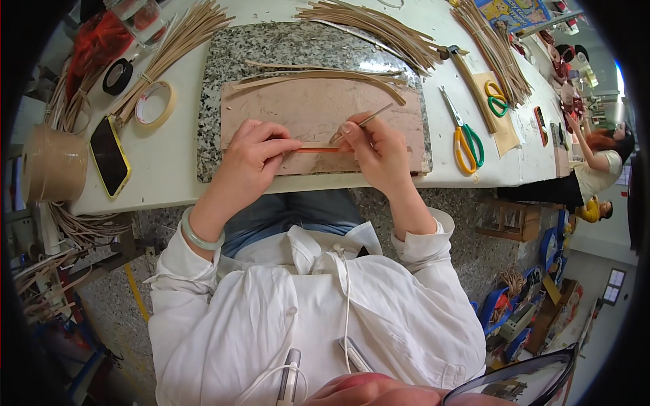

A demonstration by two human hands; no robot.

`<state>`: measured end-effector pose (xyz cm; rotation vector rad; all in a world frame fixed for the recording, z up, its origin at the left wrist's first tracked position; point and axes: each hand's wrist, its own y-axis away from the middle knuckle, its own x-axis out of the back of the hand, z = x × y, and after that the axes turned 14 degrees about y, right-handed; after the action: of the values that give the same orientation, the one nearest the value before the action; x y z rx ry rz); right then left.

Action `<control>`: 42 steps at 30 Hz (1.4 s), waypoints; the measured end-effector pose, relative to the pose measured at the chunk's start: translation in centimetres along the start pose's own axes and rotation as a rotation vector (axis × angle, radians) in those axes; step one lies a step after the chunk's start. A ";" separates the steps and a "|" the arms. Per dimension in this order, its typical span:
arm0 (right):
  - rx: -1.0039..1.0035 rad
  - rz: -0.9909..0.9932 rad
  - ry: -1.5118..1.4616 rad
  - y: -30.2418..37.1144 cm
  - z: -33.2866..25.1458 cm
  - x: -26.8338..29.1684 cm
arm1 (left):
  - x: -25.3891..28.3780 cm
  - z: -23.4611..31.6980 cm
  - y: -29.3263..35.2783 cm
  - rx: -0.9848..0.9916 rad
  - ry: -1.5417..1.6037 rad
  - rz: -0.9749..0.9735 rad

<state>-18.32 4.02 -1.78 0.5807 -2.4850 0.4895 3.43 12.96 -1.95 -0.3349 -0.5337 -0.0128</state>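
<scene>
A thin strip with an orange edge (pixel 326 149) lies across a pinkish-brown board (pixel 271 108). My left hand (pixel 255 147) is closed, thumb and fingers together on the strip's left end. In my right hand (pixel 379 147) is a slim pen-like tool (pixel 376 115), gripped like a pencil. Its rear end points up and right, and its lower tip comes close to the strip; whether they touch I cannot tell. Past my fingers, several loose tan strips (pixel 298 79) lie along the board's far edge. The board rests on a speckled granite slab (pixel 237 51).
To the right are scissors (pixel 462 139) with yellow and green handles and a hammer (pixel 474 88). Bundled strips (pixel 386 34) lie at the back. A tape roll (pixel 155 105), phone (pixel 110 157) and large brown roll (pixel 57 164) are left. Another person (pixel 599 169) works far right.
</scene>
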 end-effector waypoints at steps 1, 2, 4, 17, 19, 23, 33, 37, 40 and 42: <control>0.012 0.045 -0.059 0.1 0.0 -0.5 | 0.0 0.0 0.0 0.003 0.002 -0.003; 0.024 0.038 -0.040 0.1 0.1 -1.0 | 0.0 0.0 0.0 0.006 0.004 -0.006; 0.050 0.029 -0.003 -0.1 0.0 -1.7 | 0.1 0.0 0.0 0.012 0.012 -0.004; 0.062 0.025 0.029 -0.7 -0.8 -3.0 | 0.5 0.0 -0.4 0.048 0.072 -0.009; 0.109 0.038 0.086 -0.6 -0.9 -3.2 | 0.0 0.2 -0.2 0.211 0.265 0.070; 0.108 0.021 0.069 -0.6 -1.2 -3.2 | 0.0 0.0 -0.1 0.304 0.359 0.075; 0.029 0.019 -0.031 -0.9 -1.1 -4.9 | 1.0 -0.8 0.0 0.309 0.535 0.048; 0.039 0.015 -0.025 -0.9 -1.3 -4.9 | 1.0 -1.0 0.2 0.314 0.533 0.035; 0.058 0.027 0.022 -0.9 -1.3 -4.9 | 1.1 -0.9 0.1 0.326 0.543 0.024; 0.095 0.027 0.062 -1.0 -1.3 -4.9 | 1.1 -1.0 0.1 0.297 0.521 0.034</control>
<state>-13.58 5.26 -3.32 0.5611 -2.4242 0.6296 4.90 12.85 -2.20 -0.0420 -0.0100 0.0118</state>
